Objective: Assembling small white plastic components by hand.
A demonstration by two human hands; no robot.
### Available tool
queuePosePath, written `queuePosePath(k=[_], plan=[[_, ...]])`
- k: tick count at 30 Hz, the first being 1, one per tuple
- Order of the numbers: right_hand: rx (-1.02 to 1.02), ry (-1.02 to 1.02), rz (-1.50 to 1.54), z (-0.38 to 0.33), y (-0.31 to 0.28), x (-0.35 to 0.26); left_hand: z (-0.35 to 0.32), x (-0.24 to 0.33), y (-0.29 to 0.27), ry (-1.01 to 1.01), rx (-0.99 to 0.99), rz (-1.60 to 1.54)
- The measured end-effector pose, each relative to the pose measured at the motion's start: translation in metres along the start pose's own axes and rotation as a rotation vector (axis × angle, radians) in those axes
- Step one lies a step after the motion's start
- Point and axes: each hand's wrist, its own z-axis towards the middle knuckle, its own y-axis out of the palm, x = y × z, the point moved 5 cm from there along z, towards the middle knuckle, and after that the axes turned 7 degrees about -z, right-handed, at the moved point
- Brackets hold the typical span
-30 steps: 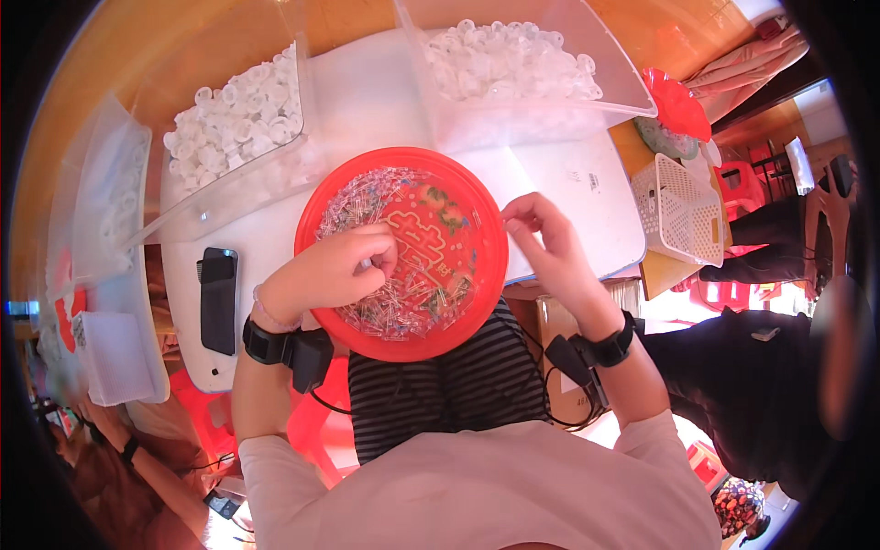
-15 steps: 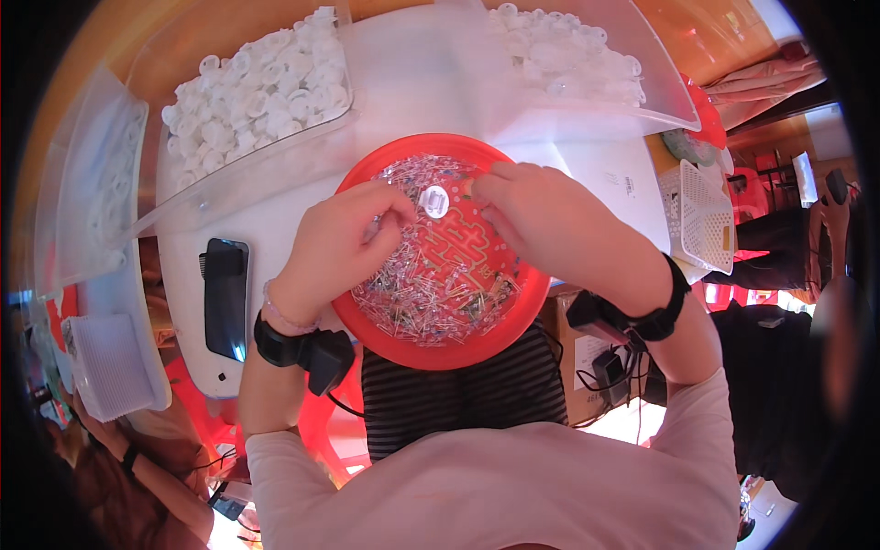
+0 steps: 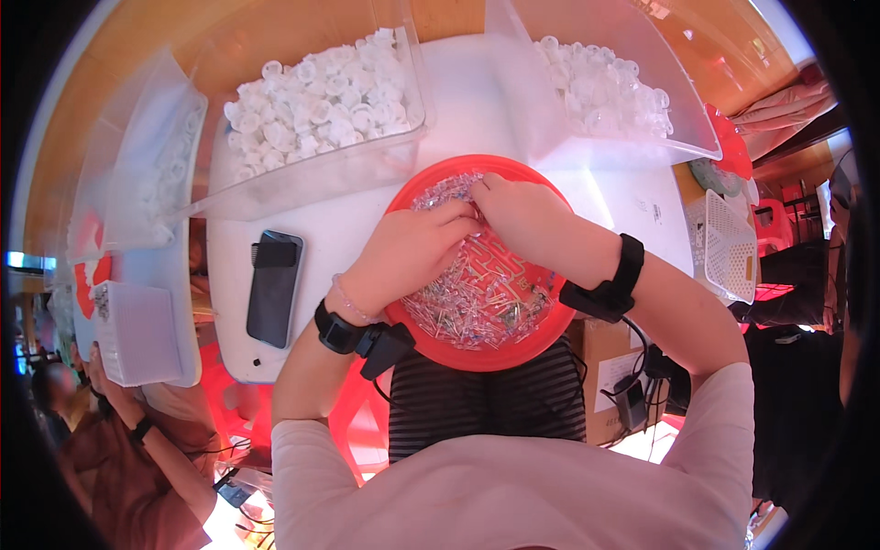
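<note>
So the big change over that last second was the right hand (image 3: 532,225): it had been off by the far-right rim of the round red tray (image 3: 472,359), then it swung in, and by now it was right up against the left hand (image 3: 417,252). Half a second back a round white piece was showing between the two; at this point I couldn't spot it anymore, so maybe it was tucked behind a hand. To me that read as going from separate hands to close two-handed work at one spot.

As for the grip, both sides were curled in and nearly meeting over the far half of the tray, but the tips were too hidden to tell whether either one was pinching anything. The small clear pieces (image 3: 472,307) lay loose in the tray, mostly on the near side of the grip, with a few more just beyond it. The tray itself sat over the lap, by the near edge of the white tabletop (image 3: 344,215).
</note>
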Motion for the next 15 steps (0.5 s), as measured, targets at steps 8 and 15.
queuePosePath(k=[8, 15], plan=[[0.118, 0.044, 0.060, 0.009, 0.010, -0.012, 0.001, -0.005, -0.004, -0.133, 0.037, -0.109], [0.121, 0.031, 0.119, 0.003, 0.014, -0.007, -0.002, 0.000, -0.008, -0.174, 0.020, -0.116]])
